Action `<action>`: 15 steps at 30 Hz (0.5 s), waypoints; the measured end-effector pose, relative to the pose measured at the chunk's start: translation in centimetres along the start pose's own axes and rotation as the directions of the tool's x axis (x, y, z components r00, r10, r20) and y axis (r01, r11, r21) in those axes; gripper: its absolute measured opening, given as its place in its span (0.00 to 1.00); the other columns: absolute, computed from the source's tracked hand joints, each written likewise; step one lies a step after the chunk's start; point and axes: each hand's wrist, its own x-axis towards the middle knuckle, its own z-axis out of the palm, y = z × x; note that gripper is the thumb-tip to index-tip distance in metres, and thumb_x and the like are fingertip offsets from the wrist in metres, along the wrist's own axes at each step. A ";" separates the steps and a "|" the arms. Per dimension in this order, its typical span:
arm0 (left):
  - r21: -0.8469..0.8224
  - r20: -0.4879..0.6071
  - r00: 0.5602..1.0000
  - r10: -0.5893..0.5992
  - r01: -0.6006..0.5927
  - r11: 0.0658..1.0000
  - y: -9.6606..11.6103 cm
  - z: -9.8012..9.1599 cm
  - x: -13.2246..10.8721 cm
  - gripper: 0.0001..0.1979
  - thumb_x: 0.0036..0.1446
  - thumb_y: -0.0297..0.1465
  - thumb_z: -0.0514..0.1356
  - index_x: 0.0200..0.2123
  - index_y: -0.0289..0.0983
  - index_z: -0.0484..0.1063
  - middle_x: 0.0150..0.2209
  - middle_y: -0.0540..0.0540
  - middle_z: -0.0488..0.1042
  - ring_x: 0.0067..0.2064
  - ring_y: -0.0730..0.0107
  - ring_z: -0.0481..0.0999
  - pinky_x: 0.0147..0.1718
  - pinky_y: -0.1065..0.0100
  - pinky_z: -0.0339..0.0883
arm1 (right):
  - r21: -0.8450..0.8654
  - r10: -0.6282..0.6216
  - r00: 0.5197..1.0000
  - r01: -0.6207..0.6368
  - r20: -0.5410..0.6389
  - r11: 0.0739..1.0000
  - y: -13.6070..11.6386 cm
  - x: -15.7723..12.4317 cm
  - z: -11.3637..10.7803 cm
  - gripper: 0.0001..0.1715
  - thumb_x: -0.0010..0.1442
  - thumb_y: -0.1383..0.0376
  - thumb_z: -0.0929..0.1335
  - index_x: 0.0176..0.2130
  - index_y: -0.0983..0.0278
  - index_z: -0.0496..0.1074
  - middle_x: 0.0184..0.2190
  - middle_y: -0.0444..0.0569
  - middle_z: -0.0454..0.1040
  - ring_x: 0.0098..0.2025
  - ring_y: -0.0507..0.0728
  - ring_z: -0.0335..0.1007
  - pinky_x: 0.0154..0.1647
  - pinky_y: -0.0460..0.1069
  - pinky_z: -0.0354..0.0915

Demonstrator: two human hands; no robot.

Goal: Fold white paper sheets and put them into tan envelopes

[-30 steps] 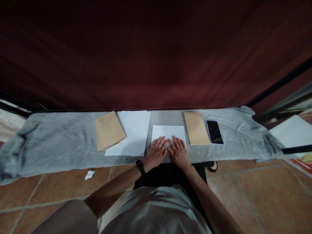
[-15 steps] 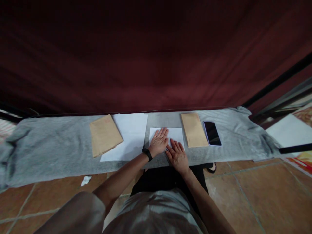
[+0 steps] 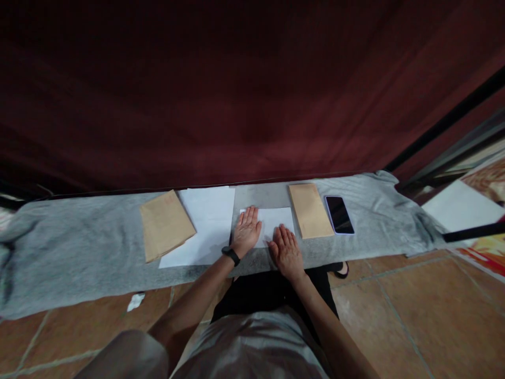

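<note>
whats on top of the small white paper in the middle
The left hand lies flat over the left edge of the small white paper; the right hand covers part of its lower right. Blank paper shows between them; whatever is beneath the hands is hidden.

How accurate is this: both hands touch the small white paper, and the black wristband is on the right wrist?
Wrong wrist: the head view shows the black wristband on the left one. The left hand and the right hand do touch the small white paper.
</note>
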 end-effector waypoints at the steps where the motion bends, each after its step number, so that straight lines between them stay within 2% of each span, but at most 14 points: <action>1: 0.004 -0.011 1.000 0.004 -0.004 1.000 -0.3 -0.1 -0.5 0.29 0.71 0.36 0.42 0.70 0.28 0.52 0.71 0.37 0.53 0.72 0.59 0.50 0.70 0.53 0.45 | 0.010 0.014 1.000 -0.014 0.008 1.000 0.0 0.3 0.0 0.32 0.73 0.57 0.57 0.67 0.73 0.59 0.68 0.64 0.58 0.71 0.66 0.52 0.69 0.62 0.53; 4: 0.011 -0.037 0.999 0.024 -0.023 1.000 -0.6 -0.3 -1.5 0.30 0.71 0.37 0.43 0.70 0.28 0.52 0.71 0.36 0.52 0.73 0.57 0.50 0.70 0.52 0.45 | 0.047 0.021 0.999 -0.023 0.050 0.999 -0.1 2.2 0.1 0.32 0.74 0.57 0.55 0.67 0.74 0.59 0.68 0.62 0.60 0.70 0.64 0.53 0.69 0.60 0.53; 8: 0.021 -0.040 0.999 0.035 -0.034 0.999 -0.5 -0.6 -1.7 0.28 0.71 0.37 0.45 0.70 0.33 0.54 0.71 0.37 0.52 0.72 0.55 0.51 0.69 0.50 0.46 | 0.069 -0.037 0.996 0.031 0.086 0.997 -0.7 5.4 1.0 0.30 0.74 0.59 0.54 0.67 0.71 0.61 0.68 0.58 0.59 0.71 0.62 0.53 0.70 0.59 0.51; 11: 0.024 -0.045 0.998 0.045 -0.044 0.999 -0.4 -0.6 -1.6 0.28 0.71 0.37 0.46 0.70 0.35 0.55 0.71 0.37 0.52 0.72 0.53 0.51 0.69 0.49 0.47 | 0.040 -0.019 0.998 0.017 0.055 0.999 -0.7 6.6 2.0 0.29 0.73 0.59 0.56 0.66 0.69 0.62 0.68 0.58 0.59 0.70 0.63 0.54 0.70 0.60 0.50; 15: 0.018 -0.059 0.998 0.038 -0.037 0.999 -0.6 -0.1 -1.6 0.29 0.71 0.38 0.46 0.70 0.32 0.54 0.71 0.36 0.51 0.72 0.55 0.50 0.69 0.49 0.46 | -0.014 0.038 0.999 -0.038 -0.022 0.999 0.0 6.6 3.0 0.31 0.73 0.57 0.58 0.67 0.71 0.60 0.69 0.63 0.57 0.70 0.66 0.52 0.69 0.62 0.51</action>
